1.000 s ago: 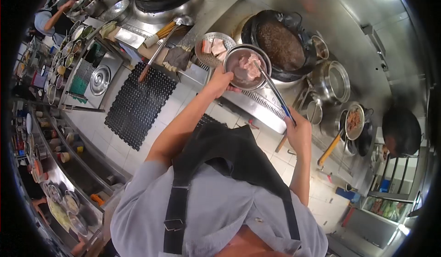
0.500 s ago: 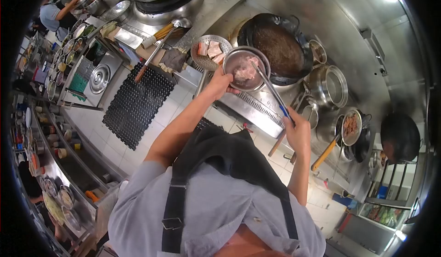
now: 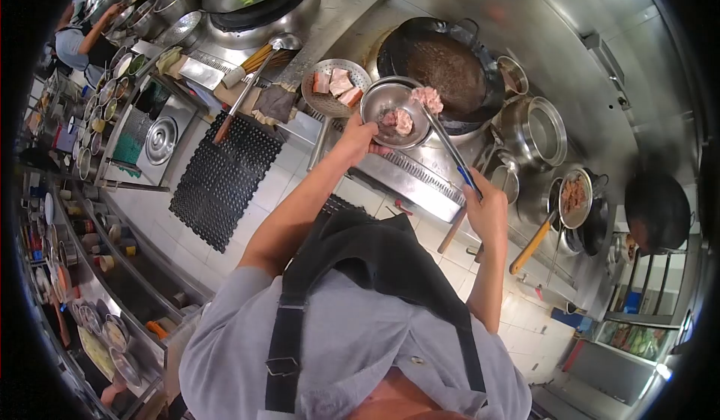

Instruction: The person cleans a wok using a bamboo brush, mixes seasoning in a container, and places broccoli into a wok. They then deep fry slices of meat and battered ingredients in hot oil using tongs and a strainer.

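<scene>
L hand has the steel bowl: thumb at near-L rim, fingers curled under. Bowl is held above the worktop front edge, mouth facing the cam. R hand wrapped tight around tongs, approx at the blue grip section; individual R fingers partly hidden, can't tell exact placement.

Tongs' tips pinch a raw meat lump at bowl's R rim, wok side. More raw meat sits in bowl bottom.

Wok w/ dark liquid is just behind bowl, toward worktop back edge. Bowl overlaps wok's near-L rim in view; can't tell if touching.

Perforated strainer w/ pale slabs is just L of bowl, handle sticking out past worktop front edge. Steel pot R of wok, toward worktop R end. Dark cloth near front edge, further L.
</scene>
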A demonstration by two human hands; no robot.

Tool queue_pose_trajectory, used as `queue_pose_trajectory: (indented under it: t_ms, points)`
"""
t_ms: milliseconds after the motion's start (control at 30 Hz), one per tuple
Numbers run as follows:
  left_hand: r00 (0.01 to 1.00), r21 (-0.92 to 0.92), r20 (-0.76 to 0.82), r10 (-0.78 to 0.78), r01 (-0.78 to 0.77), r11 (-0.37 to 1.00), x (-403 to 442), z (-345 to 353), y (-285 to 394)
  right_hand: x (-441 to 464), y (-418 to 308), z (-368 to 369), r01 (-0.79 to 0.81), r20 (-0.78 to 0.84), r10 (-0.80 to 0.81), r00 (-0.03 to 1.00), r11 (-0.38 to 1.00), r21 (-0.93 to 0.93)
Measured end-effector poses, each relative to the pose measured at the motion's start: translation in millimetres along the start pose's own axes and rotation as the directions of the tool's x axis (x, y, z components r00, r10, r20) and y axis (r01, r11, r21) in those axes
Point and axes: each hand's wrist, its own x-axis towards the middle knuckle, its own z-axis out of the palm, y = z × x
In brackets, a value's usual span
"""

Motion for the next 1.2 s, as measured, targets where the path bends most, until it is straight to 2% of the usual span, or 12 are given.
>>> queue_pose_trajectory:
  t_ms: [67, 167, 267, 467, 567, 667, 767, 867, 967, 1067, 1167, 1200]
  points:
    - [0.999, 0.013, 0.001, 0.044, -0.044, 0.999, -0.8, 4.2, 3.7, -0.1, -2.4, -4.0, -0.025, -0.03, 0.027, 0.999, 0.998, 0.053]
    - [0.998, -0.025, 0.063, 0.009, -0.008, 1.0, 10.2, -2.4, -4.8, 5.5, -11.2, -17.4, -0.188, 0.077, 0.189, 0.979, 0.982, -0.016]
    - [0.998, -0.049, 0.058, 0.034, -0.031, 0.998, 15.9, 0.0, -8.7, 5.0, 0.6, -13.6, -0.04, 0.046, 0.041, 0.998, 0.999, -0.031]
    - [0.999, -0.074, 0.021, 0.035, -0.033, 0.997, 22.9, 8.7, -2.7, 17.8, 21.7, -21.1, -0.034, -0.016, 0.038, 0.999, 0.978, 0.204]
    - [0.998, -0.103, 0.037, 0.055, -0.051, 0.993, 30.8, 13.1, -0.2, 28.6, 18.6, -20.9, -0.027, -0.001, 0.027, 1.0, 0.999, 0.018]
    - [0.998, -0.057, 0.043, 0.037, -0.035, 0.998, 32.0, 18.8, 8.0, 31.1, 16.7, -18.8, -0.071, -0.022, 0.075, 0.997, 0.988, 0.139]
    - [0.998, -0.029, 0.036, 0.059, -0.058, 0.998, 36.2, 24.1, 13.2, 31.2, 17.2, -21.3, 0.044, -0.12, -0.025, 0.992, 0.987, 0.156]
    - [0.999, -0.046, 0.02, 0.041, -0.04, 0.998, 41.5, 26.8, 14.1, 39.0, -3.7, -32.0, -0.129, 0.032, 0.13, 0.991, 0.99, -0.054]
    - [0.993, -0.071, 0.083, 0.085, -0.079, 0.994, 55.8, 24.2, 4.5, 36.9, 13.9, -20.1, 0.158, -0.135, -0.154, 0.979, 0.987, 0.014]
    - [0.993, -0.067, 0.114, 0.037, -0.03, 0.997, 55.7, 24.2, 5.8, 35.2, 5.6, -31.5, -0.048, -0.023, 0.052, 0.998, 0.989, 0.14]
    - [0.998, -0.056, 0.028, 0.053, -0.051, 0.997, 45.4, 37.7, 10.5, 46.7, 16.0, -20.3, 0.032, -0.012, -0.034, 0.999, 0.993, -0.113]
    - [0.996, -0.061, 0.057, 0.064, -0.06, 0.996, 49.4, 37.8, 15.6, 50.0, 15.4, -21.1, -0.001, -0.02, -0.001, 1.0, 0.997, -0.077]
